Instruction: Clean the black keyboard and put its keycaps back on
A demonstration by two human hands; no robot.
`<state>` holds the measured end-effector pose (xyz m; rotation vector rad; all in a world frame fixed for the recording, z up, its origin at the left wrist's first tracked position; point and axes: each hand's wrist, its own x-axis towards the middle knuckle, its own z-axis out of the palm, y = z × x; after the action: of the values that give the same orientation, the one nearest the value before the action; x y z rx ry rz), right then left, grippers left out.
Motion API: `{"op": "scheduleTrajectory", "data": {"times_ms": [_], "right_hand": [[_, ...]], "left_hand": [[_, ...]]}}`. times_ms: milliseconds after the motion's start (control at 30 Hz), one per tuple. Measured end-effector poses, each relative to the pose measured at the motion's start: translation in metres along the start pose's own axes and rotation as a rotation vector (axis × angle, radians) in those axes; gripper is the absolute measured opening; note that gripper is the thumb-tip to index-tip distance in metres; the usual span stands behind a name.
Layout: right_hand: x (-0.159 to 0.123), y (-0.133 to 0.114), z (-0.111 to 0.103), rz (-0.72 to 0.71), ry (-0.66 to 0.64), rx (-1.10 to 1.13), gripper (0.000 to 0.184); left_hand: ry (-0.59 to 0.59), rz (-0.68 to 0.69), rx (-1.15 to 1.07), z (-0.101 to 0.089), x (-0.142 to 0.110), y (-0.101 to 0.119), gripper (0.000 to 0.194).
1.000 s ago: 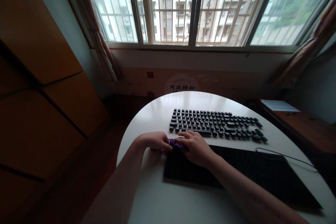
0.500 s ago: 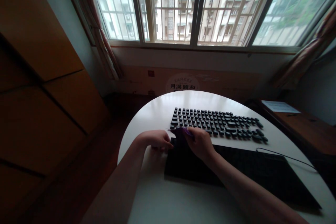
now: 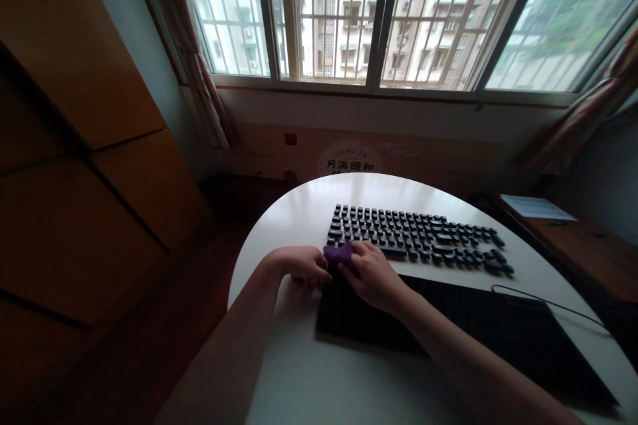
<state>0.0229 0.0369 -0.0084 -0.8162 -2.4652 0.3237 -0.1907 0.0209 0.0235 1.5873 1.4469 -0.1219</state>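
A flat black keyboard base [image 3: 463,325] lies across the white round table. My left hand [image 3: 302,264] grips its far left corner, fingers curled at the edge. In my right hand [image 3: 371,272] is a purple cloth [image 3: 339,254], pressed to the base's far left part close to my left fingers. Just beyond the base, many loose black keycaps [image 3: 399,229] sit on the table in rows, laid out like a keyboard. The nearest keycaps are partly hidden behind my right hand and the cloth.
A thin black cable [image 3: 553,305] runs from the base toward the right edge of the round table [image 3: 284,212]. Farther right, a wooden desk [image 3: 593,246] carries a sheet of paper [image 3: 538,206]. A wooden cabinet [image 3: 124,199] stands on the left, and a barred window is ahead.
My right hand has turned, and the purple cloth now lies spread over the base's far left corner, showing more. My left hand stays at the corner. The whole view has shifted slightly.
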Motion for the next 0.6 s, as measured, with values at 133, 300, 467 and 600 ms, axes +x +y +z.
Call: {"op": "scheduleTrajectory", "data": {"times_ms": [133, 300, 467, 600], "right_hand": [[-0.0047, -0.0044, 0.0114, -0.045, -0.118, -0.138, 0.029], [-0.005, -0.0026, 0.0089, -0.036, -0.119, -0.109, 0.029], [-0.0076, -0.0063, 0.0044, -0.082, -0.121, -0.122, 0.024], [-0.0073, -0.011, 0.0047, -0.05, -0.146, -0.165, 0.03]], "left_hand": [[0.0, -0.007, -0.007, 0.0005, 0.0007, 0.0003, 0.022], [0.008, -0.001, -0.006, 0.0008, 0.0011, -0.0001, 0.021], [-0.009, 0.009, -0.03, 0.0009, 0.0023, -0.0025, 0.017], [-0.014, 0.008, -0.032, 0.0012, 0.004, -0.0047, 0.017]]}}
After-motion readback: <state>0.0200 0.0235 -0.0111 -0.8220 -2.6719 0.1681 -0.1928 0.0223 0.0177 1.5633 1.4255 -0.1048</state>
